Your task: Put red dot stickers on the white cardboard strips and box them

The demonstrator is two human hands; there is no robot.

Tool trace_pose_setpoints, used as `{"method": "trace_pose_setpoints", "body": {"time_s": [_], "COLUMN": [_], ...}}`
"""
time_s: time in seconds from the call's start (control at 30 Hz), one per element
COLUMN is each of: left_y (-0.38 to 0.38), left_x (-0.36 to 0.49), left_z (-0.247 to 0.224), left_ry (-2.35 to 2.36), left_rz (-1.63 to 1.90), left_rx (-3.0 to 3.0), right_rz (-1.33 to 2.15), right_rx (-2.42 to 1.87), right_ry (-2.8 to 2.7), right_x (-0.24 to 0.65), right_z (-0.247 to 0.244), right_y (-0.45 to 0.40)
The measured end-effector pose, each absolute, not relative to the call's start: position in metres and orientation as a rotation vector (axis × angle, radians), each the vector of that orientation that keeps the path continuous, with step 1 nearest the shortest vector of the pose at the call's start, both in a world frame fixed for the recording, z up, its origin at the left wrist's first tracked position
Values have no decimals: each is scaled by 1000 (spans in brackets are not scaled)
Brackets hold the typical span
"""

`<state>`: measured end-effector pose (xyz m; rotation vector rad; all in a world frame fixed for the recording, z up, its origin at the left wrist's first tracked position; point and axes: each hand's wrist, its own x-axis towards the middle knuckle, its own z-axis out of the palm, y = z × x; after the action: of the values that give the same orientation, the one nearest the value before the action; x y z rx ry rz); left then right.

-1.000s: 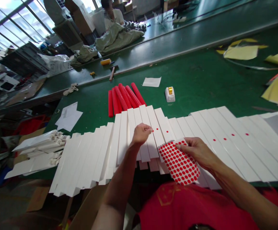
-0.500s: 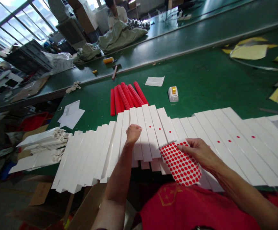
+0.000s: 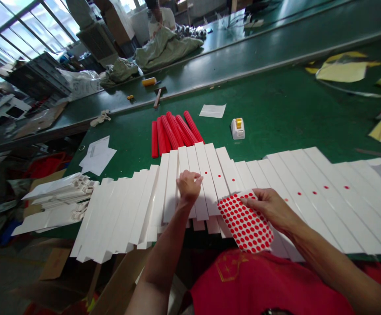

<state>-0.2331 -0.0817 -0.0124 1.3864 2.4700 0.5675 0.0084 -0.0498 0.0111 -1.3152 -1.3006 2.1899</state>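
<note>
My right hand grips the upper right edge of a sheet of red dot stickers, thumb on top. My left hand is over a row of long white boxes, with fingers curled and the index finger and thumb close together. Whatever may be between those fingertips is too small to make out. Just right of them a red dot shows on one white strip. Single red dots also mark several strips farther right.
Red ribbed tubes lie behind the boxes. A white tape dispenser, a paper slip and white sheets rest on the green table. White folded pieces are stacked at left. Another person sits across the bench.
My left hand has moved a little to the right and its index finger and thumb now point toward the dotted strip. The sticker sheet in my right hand has shifted slightly left.
</note>
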Motion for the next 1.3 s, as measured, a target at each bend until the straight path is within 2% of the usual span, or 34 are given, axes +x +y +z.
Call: {"method": "trace_pose_setpoints", "body": {"time_s": [0.17,0.67,0.83,0.97,1.3], "left_y": [-89,-92,-90,-90,-89], "left_x": [-198,-183,-229,-274,-291], "left_z": [3,8,-2,-16,-32], "left_ry": [1798,1604,1941,2339,2495], "left_rz": [838,910,922,686,640], "left_rx": [1440,1322,1167,1044,945], "right_rz": [2215,2220,2212,2215,2228], "right_rx": [-1310,-1301,-1332,-1322,-1327], "right_ry": [-1286,-1296,-1304,-1303,-1295], "right_x": [5,1,3,4,4], "right_z": [12,10,8,6,1], "right_y": [-50,-52,-52,-52,-51]}}
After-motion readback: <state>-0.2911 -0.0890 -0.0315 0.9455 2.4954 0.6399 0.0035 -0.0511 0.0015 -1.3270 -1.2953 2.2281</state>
